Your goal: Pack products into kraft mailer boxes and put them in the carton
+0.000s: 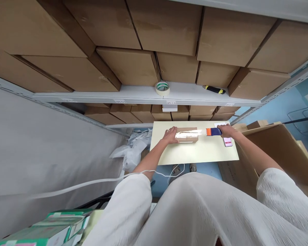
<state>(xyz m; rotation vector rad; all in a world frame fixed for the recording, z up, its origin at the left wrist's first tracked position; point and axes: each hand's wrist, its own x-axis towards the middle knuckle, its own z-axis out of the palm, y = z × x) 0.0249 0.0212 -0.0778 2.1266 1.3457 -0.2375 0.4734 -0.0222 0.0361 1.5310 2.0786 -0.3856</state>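
Observation:
A small cardboard box [187, 139] lies on the pale yellow tabletop [195, 154]. My left hand [170, 135] presses on the box's left end, its fingers over the top edge. To the right, my right hand [224, 130] is wrapped round the handle of a blue and orange tape dispenser [213, 132]. A strip of clear, shiny tape [200, 132] stretches from the dispenser to the box and lies along its top. Beneath my right hand is a phone [227, 141] with a lit screen, beside a partly hidden white paper.
Cardboard boxes [166, 25] fill the shelves ahead. A tape roll [162, 88] and a yellow-black cutter [214, 90] lie on the shelf ledge. A large open carton [279, 150] stands at right. White plastic bags [132, 152] and a white cable [92, 182] are at left.

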